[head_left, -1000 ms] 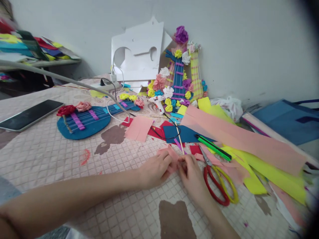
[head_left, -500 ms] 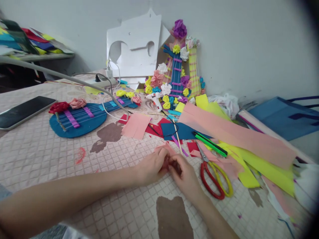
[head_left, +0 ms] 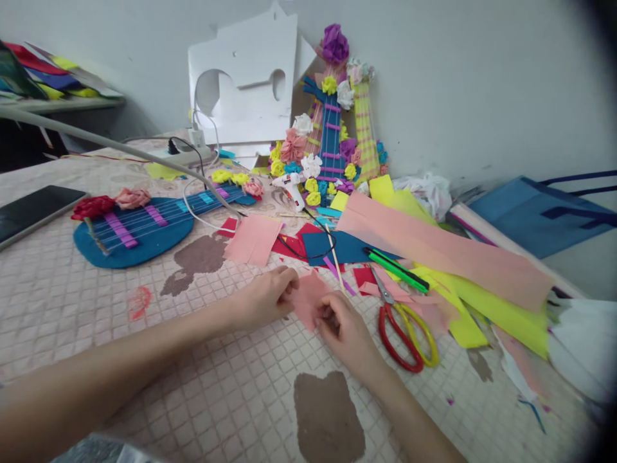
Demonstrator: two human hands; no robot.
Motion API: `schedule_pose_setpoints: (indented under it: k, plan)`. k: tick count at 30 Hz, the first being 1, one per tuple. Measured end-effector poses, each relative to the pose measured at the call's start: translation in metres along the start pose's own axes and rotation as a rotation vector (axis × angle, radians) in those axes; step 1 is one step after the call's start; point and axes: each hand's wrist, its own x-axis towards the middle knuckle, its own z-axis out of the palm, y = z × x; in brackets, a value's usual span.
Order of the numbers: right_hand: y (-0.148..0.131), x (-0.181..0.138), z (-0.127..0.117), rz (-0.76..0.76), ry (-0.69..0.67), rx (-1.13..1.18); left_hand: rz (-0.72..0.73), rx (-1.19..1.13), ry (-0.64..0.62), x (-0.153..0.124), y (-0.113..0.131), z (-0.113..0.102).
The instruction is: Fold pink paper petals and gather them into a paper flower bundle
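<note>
Head view: left hand (head_left: 265, 299) and right hand (head_left: 346, 331), nearly closed, pinch pink paper (head_left: 307, 294); apparently shaping; next likely needs light tension.

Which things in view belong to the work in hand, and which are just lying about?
Probably in the job:
pink paper piece between left hand and right hand
pink paper stack, likely material
scissors, perhaps

Apparently just lying about:
smartphone
blue bag
white plastic bag

One head-worn view, forward and downward over the near table (head_left: 216, 399)
</note>
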Motion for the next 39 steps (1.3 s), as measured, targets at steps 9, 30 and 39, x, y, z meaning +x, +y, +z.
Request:
schedule_pose_setpoints:
  k: [9,30,39]
  plan:
    - [0.002,-0.001,-0.010,-0.098,0.172,-0.024,0.141,-0.018,0.022,-0.002,0.013,-0.001]
    - [0.006,0.000,-0.030,0.006,-0.188,0.086,0.172,-0.164,-0.223,0.003,0.003,-0.008]
    - [0.008,0.004,-0.027,0.046,-0.125,0.072,0.233,-0.108,-0.213,0.005,0.001,-0.009]
